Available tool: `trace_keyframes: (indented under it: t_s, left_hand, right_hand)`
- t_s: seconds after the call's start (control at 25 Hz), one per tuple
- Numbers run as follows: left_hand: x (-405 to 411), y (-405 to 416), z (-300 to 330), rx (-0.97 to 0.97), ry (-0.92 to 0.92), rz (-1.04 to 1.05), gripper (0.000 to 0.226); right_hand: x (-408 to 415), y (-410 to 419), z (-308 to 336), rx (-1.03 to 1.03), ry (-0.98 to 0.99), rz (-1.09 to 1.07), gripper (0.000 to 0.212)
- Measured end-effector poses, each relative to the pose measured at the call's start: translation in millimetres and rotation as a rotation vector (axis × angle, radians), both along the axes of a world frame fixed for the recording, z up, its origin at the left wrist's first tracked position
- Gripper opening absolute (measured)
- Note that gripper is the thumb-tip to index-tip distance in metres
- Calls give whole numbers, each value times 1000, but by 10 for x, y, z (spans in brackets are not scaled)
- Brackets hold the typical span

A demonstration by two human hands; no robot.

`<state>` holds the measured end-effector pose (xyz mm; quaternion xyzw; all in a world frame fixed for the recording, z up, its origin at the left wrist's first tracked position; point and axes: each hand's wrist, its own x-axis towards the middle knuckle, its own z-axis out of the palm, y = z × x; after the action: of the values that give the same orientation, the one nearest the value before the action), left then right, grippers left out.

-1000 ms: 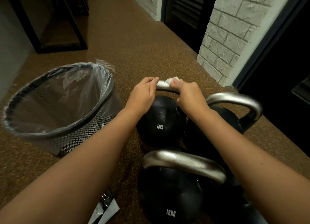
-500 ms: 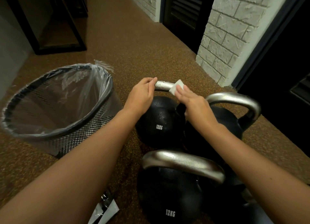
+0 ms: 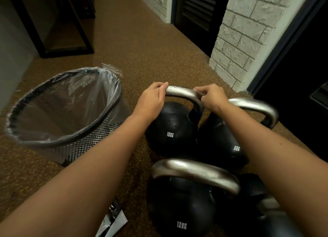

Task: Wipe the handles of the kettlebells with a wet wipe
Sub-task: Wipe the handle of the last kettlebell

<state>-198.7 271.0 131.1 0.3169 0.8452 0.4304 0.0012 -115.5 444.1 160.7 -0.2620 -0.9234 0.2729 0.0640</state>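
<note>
Several black kettlebells with silver handles stand close together on the brown floor. My left hand (image 3: 150, 102) grips the left end of the handle (image 3: 182, 93) of the far 12 kg kettlebell (image 3: 170, 130). My right hand (image 3: 211, 97) curls round the right bend of the same handle, and the wet wipe is hidden under its fingers. Beside it on the right stands a second kettlebell (image 3: 221, 144), its handle (image 3: 253, 105) partly behind my right forearm. A nearer 12 kg kettlebell (image 3: 181, 210) stands below, with its handle (image 3: 195, 173) untouched.
A black mesh bin (image 3: 92, 144) lined with a clear bag stands to the left of the kettlebells. A torn grey wrapper (image 3: 111, 224) lies on the floor by my left forearm. A white brick pillar (image 3: 245, 38) rises at the right, and a black metal frame (image 3: 67, 50) stands far left.
My right hand has slid right along the handle to its bend and closed over it, covering the white wipe that showed before. My left hand has kept its grip.
</note>
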Motion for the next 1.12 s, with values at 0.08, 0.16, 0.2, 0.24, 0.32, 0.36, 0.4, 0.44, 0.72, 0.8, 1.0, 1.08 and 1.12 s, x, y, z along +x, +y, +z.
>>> trace_keyframes:
  t_s: [0.08,0.16,0.2,0.24,0.32,0.36,0.4,0.44,0.72,0.8,1.0,1.08,1.12]
  left_hand:
    - [2,10,-3,-1,2,2,44]
    - [5,9,8,4,-3,3,42]
    - [5,5,17,3,-7,0,42]
    - [-1,1,21,2,-11,-6,42]
    - [-1,0,18,2,-12,-9,41]
    - [3,-1,17,5,-11,-4,41]
    - [5,3,13,12,-11,0,41]
    - [7,13,14,20,-11,3,41]
    - [9,20,-5,15,1,5,41]
    - [16,21,1,10,12,0,41]
    - [13,25,-12,15,-13,13,42]
    - [22,29,-10,6,8,10,42]
    - [24,29,-9,0,12,9,42]
  right_hand:
    - [-55,22,59,-34,-23,-1,45]
    - [-99,-5,115,-36,-14,35,46]
    - [-99,-10,124,-50,-3,53,47]
    - [-93,12,105,-86,9,62,49]
    - [-62,81,10,-196,39,32,50]
    - [-51,100,-34,-235,58,-4,49]
    - [-43,99,-61,-249,74,-44,47]
    - [-39,79,-71,-240,87,-77,45]
    - [310,-300,-105,167,279,176,63]
    - [436,-268,-204,252,265,283,70]
    - [439,-210,-321,288,181,222,75]
    - [382,-239,-337,307,194,253,74]
    - [382,-252,-352,307,199,273,75]
